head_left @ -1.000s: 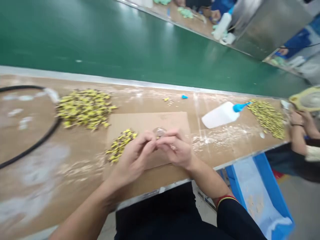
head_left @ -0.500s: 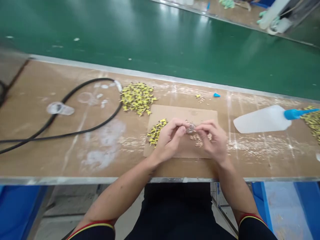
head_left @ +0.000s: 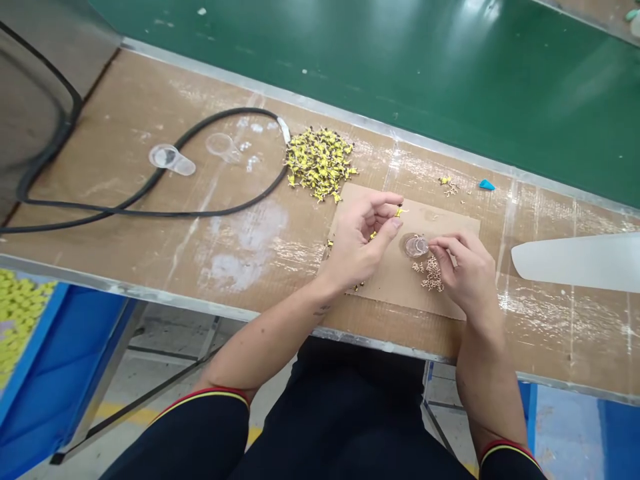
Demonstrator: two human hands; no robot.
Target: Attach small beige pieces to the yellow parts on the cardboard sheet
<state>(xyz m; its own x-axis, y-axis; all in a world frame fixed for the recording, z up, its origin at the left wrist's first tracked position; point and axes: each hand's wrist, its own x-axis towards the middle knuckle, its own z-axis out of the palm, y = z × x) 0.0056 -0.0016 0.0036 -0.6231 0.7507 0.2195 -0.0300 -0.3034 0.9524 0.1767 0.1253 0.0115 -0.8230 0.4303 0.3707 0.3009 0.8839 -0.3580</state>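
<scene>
My left hand (head_left: 364,241) is raised over the left part of a cardboard sheet (head_left: 383,283). Between its thumb and fingers it pinches a tiny yellow-and-black figure (head_left: 399,211). My right hand (head_left: 467,270) has thumb and fingertips pressed together at the right edge of a small clear round dish (head_left: 415,246). Whatever those fingertips hold is too small to make out. Just below the dish lies a loose heap of tiny pinkish pieces (head_left: 432,275). More yellow-and-black figures lie partly hidden behind and beneath my left hand.
A larger pile of yellow-and-black figures (head_left: 320,162) lies beyond the sheet. Leftward are a looped black cable (head_left: 197,213) and a clear cup with a tab (head_left: 173,160). A white bottle (head_left: 575,261) lies right; a blue cap (head_left: 486,185) sits near the green surface (head_left: 380,87).
My hands have moved apart; before, both met at the clear dish. The left has drawn away with the figure, while the right remains by the dish. The view has turned and shifted left.
</scene>
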